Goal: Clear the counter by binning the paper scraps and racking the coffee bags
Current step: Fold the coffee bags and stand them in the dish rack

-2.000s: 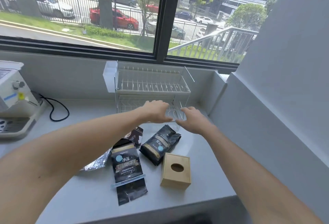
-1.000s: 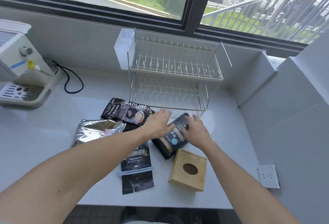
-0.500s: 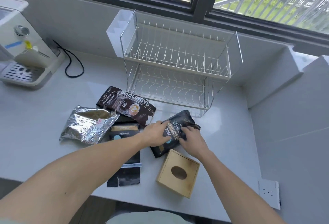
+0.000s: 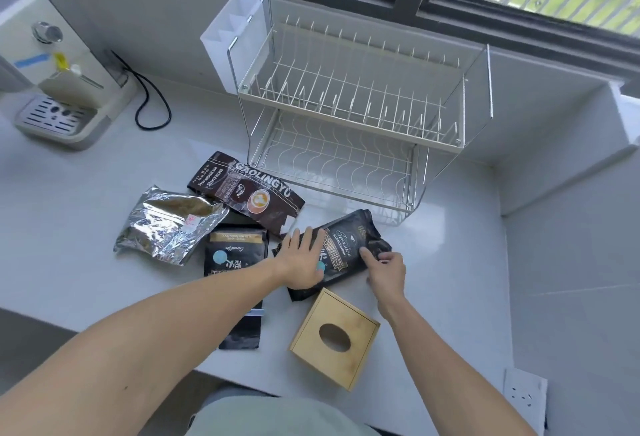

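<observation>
A black coffee bag (image 4: 349, 245) lies on the white counter (image 4: 450, 262) in front of the two-tier wire rack (image 4: 349, 103). My left hand (image 4: 304, 259) rests flat on its left side with fingers straight. My right hand (image 4: 386, 271) pinches the bag's right edge. To the left lie a brown GAOLINGYU bag (image 4: 247, 193), a silver foil bag (image 4: 168, 222) and another black bag (image 4: 235, 259) partly under my left forearm. Both rack tiers hold nothing.
A wooden box with an oval hole (image 4: 334, 337) sits near the counter's front edge, just below the held bag. A coffee machine (image 4: 52, 65) with a black cable (image 4: 152, 100) stands at the back left. A white holder (image 4: 235, 41) hangs on the rack's left side.
Both hands came down from the rack's lower tier onto the black bag. My left hand now lies flat on it and my right hand has pinched its edge. The view tilted downward.
</observation>
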